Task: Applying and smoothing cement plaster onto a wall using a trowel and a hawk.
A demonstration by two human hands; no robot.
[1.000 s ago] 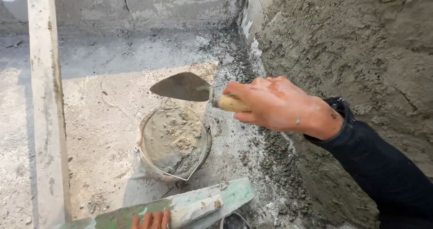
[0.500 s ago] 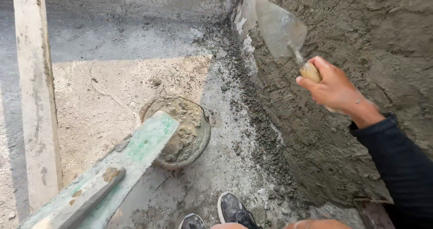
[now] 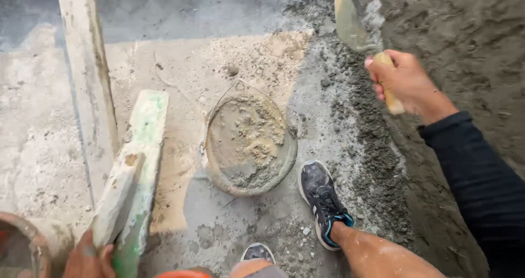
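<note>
My right hand (image 3: 403, 82) grips the wooden handle of a steel trowel (image 3: 350, 21), blade raised against the wet grey plaster wall (image 3: 465, 48) at the upper right. At the lower left edge, my left hand (image 3: 87, 259) holds the handle of a green plastering float (image 3: 143, 146), which slants up over the floor. A round pan of mortar (image 3: 249, 144) sits on the floor between the two hands, with lumps of grey mix inside. My dark shoe (image 3: 321, 201) stands just right of the pan.
A long pale wooden straightedge (image 3: 87, 86) lies on the dusty concrete floor at the left. Fallen mortar (image 3: 361, 130) is scattered along the foot of the wall. A round rusty container rim (image 3: 22, 245) shows in the bottom left corner.
The trowel has gone from above the pan up to the wall. The float has swung more upright at the left. The view tilted down, so my legs and shoe show.
</note>
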